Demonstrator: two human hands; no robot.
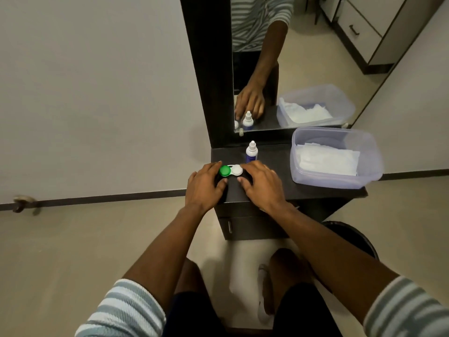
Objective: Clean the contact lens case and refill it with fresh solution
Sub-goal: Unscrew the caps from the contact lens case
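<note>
One plastic tub (364,176), white tissues (328,160) inside

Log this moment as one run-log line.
lens case: caps on, on shelf | left hand: beside green cap | right hand: beside white cap | solution bottle: upright behind

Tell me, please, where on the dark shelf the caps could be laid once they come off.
Bare shelf top lies between the right hand and the plastic tub, and behind, between the solution bottle and tub. It is crowded around the lens case, by the left hand.

Clear plastic tub (340,181) (white tissues (328,161) inside) — mirror (303,57) behind.
</note>
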